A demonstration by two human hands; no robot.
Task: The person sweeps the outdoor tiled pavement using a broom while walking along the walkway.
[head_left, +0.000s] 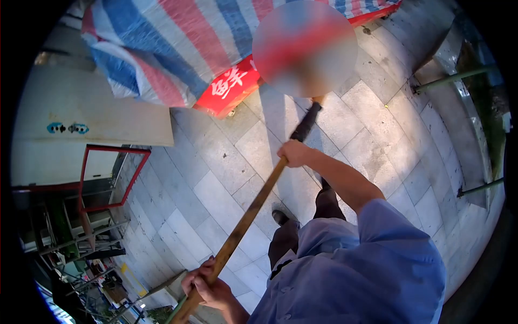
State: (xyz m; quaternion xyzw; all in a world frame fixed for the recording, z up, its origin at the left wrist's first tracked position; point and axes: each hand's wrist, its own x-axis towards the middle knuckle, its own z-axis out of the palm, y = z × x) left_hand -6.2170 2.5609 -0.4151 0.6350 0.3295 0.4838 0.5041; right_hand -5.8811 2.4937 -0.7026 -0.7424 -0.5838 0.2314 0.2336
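Note:
A long yellowish-brown wooden pole (245, 221) runs slantwise across the head view. My right hand (294, 153) is closed around its upper part, just below a black wrapped section (307, 123). Lower down, near the bottom edge, my left hand (208, 286) grips the same pole with curled fingers. The far end of the pole goes into a round blurred patch, so I cannot tell what is fixed there. Below the pole are my dark trousers and a dark shoe (279, 217) on the paving.
A red, white and blue striped sheet (178, 43) hangs ahead, with a red banner (229, 86) with white characters under it. To the left stand a pale cabinet (91, 113) and a red frame (114, 148). A stone kerb (458, 129) with green rails (453, 79) lies right.

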